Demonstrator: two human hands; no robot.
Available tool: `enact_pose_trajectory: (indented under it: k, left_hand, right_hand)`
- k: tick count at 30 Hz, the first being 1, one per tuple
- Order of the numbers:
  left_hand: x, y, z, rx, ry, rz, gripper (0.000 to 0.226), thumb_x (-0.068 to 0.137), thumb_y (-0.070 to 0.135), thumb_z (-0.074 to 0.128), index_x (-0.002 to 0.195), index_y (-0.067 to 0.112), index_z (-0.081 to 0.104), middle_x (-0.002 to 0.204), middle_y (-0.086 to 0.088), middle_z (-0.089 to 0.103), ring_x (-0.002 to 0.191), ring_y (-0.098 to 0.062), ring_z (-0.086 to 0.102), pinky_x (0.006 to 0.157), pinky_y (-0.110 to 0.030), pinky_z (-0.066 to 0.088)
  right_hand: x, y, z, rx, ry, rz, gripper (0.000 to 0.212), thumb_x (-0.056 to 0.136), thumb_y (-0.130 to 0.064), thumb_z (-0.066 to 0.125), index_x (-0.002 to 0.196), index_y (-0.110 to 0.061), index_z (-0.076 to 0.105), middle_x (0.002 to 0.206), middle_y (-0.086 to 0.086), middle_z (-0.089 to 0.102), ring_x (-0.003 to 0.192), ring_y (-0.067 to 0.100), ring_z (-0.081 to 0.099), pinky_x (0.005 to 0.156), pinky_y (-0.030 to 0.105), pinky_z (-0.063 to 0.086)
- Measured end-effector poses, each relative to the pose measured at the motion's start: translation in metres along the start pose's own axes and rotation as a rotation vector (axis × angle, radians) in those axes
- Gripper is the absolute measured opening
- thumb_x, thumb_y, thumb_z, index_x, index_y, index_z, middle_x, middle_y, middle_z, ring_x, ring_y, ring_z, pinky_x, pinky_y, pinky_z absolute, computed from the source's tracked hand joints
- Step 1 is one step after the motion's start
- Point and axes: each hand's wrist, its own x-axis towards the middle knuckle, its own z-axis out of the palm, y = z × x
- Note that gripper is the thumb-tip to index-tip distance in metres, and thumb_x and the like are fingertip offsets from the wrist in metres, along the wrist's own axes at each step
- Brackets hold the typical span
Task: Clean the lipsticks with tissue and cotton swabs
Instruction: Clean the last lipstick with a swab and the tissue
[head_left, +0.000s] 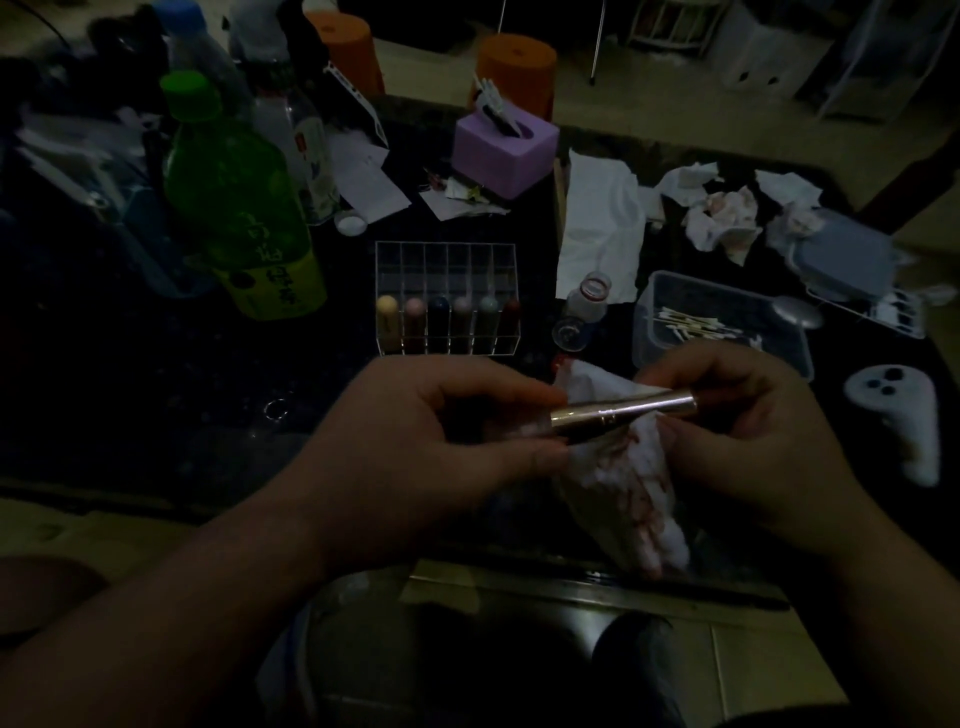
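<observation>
Dim light throughout.

Nearest, over the table edge: lipstick (623, 413) held level between both hands. Left hand (441, 431) curled, fingers and thumb gripping the lipstick's left end. Right hand (743, 431) curled, thumb and fingers pinching the right end. Lipstick slim, metallic, glossy, with a seam ring near mid-length; no brand legible. Behind and under it, touching: tissue (623, 499), white, crumpled, smeared red, hanging down between the hands. Cannot tell which hand also pinches it.

Further out on the dark table (156, 364): clear organizer (447, 260), gridded; in its front row six upright lipsticks (449, 312) with rounded tops, yellow through dark red. Just right of it: small clear bottle (589, 293). Next right: clear plastic box (649, 312) with swabs (691, 325) lying inside. At the right edge: white controller (898, 431) with dark buttons.

Left: green bottle (234, 197), translucent, green cap, yellow label; writing on the label not legible.

Far side: purple tissue box (504, 150), slot on top; flat white sheet (597, 228); crumpled wads (727, 218), some stained red.

Beyond the table: two orange stools (517, 67).
</observation>
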Motion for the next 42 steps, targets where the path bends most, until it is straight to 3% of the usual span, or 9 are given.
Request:
enact_pose_trajectory:
  k: [2, 4, 12, 18, 25, 30, 34, 38, 42]
  left_hand:
    - [0.002, 0.005, -0.001, -0.291, -0.160, -0.206, 0.020, 0.081, 0.033, 0.069, 0.097, 0.024, 0.077, 0.082, -0.001, 0.076, 0.070, -0.014, 0.072, 0.068, -0.023, 0.055]
    - [0.003, 0.006, -0.001, -0.314, -0.223, -0.301, 0.030, 0.086, 0.038, 0.060, 0.089, 0.012, 0.076, 0.076, -0.010, 0.074, 0.061, -0.024, 0.069, 0.063, -0.033, 0.051]
    - [0.001, 0.006, 0.002, -0.155, 0.138, -0.051, 0.021, 0.066, 0.020, 0.078, 0.087, 0.018, 0.076, 0.078, 0.006, 0.077, 0.073, -0.007, 0.073, 0.066, -0.014, 0.054]
    - [0.005, 0.004, 0.006, -0.544, -0.195, -0.483, 0.035, 0.080, 0.044, 0.065, 0.081, 0.010, 0.074, 0.071, -0.014, 0.068, 0.047, -0.023, 0.059, 0.044, -0.025, 0.046]
    - [0.001, 0.002, 0.003, -0.202, 0.070, -0.097, 0.029, 0.071, 0.022, 0.073, 0.100, 0.020, 0.076, 0.081, 0.005, 0.077, 0.074, -0.006, 0.073, 0.068, -0.015, 0.054]
    - [0.002, 0.002, 0.005, -0.472, -0.146, -0.342, 0.031, 0.081, 0.038, 0.065, 0.096, 0.012, 0.074, 0.074, -0.010, 0.072, 0.059, -0.025, 0.066, 0.057, -0.027, 0.052]
    - [0.002, -0.003, 0.004, -0.310, -0.005, -0.182, 0.022, 0.076, 0.023, 0.069, 0.096, 0.017, 0.078, 0.077, -0.005, 0.076, 0.069, -0.017, 0.072, 0.065, -0.019, 0.054]
    - [0.001, -0.002, 0.001, -0.223, 0.076, -0.091, 0.029, 0.067, 0.022, 0.074, 0.096, 0.024, 0.076, 0.088, 0.005, 0.078, 0.084, -0.007, 0.074, 0.074, -0.015, 0.055]
    - [0.003, 0.002, -0.004, -0.317, -0.170, -0.250, 0.034, 0.081, 0.034, 0.057, 0.104, 0.013, 0.073, 0.082, -0.005, 0.076, 0.074, -0.017, 0.071, 0.066, -0.021, 0.055]
  right_hand:
    - [0.000, 0.000, 0.000, -0.027, 0.019, -0.003, 0.023, 0.060, -0.036, 0.087, 0.078, -0.027, 0.074, 0.072, -0.005, 0.071, 0.066, 0.007, 0.068, 0.058, 0.019, 0.054]
    - [-0.001, 0.002, 0.000, -0.045, 0.034, -0.004, 0.014, 0.063, -0.023, 0.078, 0.076, -0.028, 0.074, 0.071, -0.006, 0.071, 0.065, 0.006, 0.067, 0.059, 0.018, 0.052]
    - [-0.002, -0.002, 0.004, -0.030, 0.059, 0.008, 0.042, 0.053, 0.010, 0.080, 0.069, -0.029, 0.073, 0.067, -0.007, 0.071, 0.061, 0.005, 0.069, 0.052, 0.017, 0.053]
    - [-0.002, 0.002, 0.001, -0.040, 0.049, 0.002, 0.016, 0.064, -0.017, 0.075, 0.075, -0.028, 0.073, 0.071, -0.005, 0.072, 0.064, 0.006, 0.069, 0.055, 0.018, 0.053]
    - [-0.001, -0.001, 0.001, -0.067, 0.080, -0.002, 0.031, 0.065, 0.001, 0.075, 0.071, -0.029, 0.074, 0.068, -0.006, 0.072, 0.061, 0.004, 0.068, 0.052, 0.016, 0.052]
    - [-0.001, 0.000, 0.002, -0.068, 0.066, 0.005, 0.031, 0.065, 0.003, 0.074, 0.071, -0.028, 0.074, 0.068, -0.004, 0.071, 0.059, 0.006, 0.067, 0.050, 0.019, 0.052]
    - [-0.002, 0.001, 0.002, -0.095, 0.061, 0.001, 0.017, 0.062, -0.014, 0.078, 0.074, -0.027, 0.074, 0.072, 0.001, 0.073, 0.063, 0.009, 0.069, 0.055, 0.019, 0.053]
    - [0.000, -0.001, 0.001, -0.085, 0.085, 0.010, 0.028, 0.066, 0.003, 0.071, 0.071, -0.025, 0.074, 0.070, 0.000, 0.073, 0.061, 0.010, 0.069, 0.052, 0.020, 0.053]
    - [-0.002, -0.001, 0.002, -0.082, 0.045, -0.008, 0.021, 0.064, -0.008, 0.080, 0.073, -0.026, 0.075, 0.071, -0.002, 0.073, 0.061, 0.009, 0.069, 0.052, 0.020, 0.054]
